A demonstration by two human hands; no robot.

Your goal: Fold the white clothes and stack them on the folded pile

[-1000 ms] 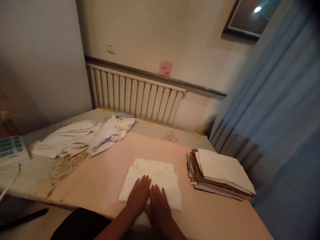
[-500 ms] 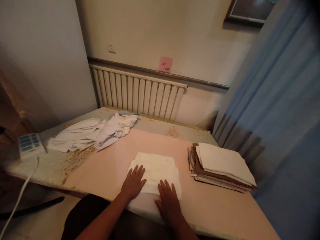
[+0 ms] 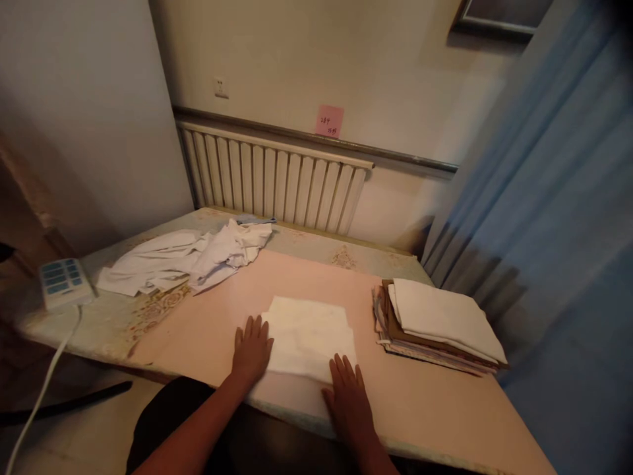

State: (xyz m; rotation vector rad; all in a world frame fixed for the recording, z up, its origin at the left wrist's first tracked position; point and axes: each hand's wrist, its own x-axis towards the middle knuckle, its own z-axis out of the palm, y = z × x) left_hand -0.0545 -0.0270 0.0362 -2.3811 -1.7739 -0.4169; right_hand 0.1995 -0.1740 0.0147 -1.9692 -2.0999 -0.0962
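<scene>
A folded white cloth (image 3: 306, 333) lies flat on the pink sheet (image 3: 420, 415) covering the table in front of me. At the cloth's left edge rests my left hand (image 3: 252, 349), palm down with its fingers stretched out. My right hand (image 3: 349, 392) lies likewise flat, its fingertips at the cloth's lower right corner. Neither hand grips anything. To the right sits a stack of folded fabrics (image 3: 440, 356) in several colours, topped by a folded white piece (image 3: 445, 316).
Crumpled white garments (image 3: 198, 254) lie at the back left. A power strip (image 3: 64, 284) with a white cord stands at the table's left end. Behind the table is a radiator (image 3: 277, 178); a blue curtain (image 3: 554, 231) hangs at the right.
My left hand has slid left to the cloth's edge. My right hand has shifted slightly right toward its lower right corner. The cloth stays in place.
</scene>
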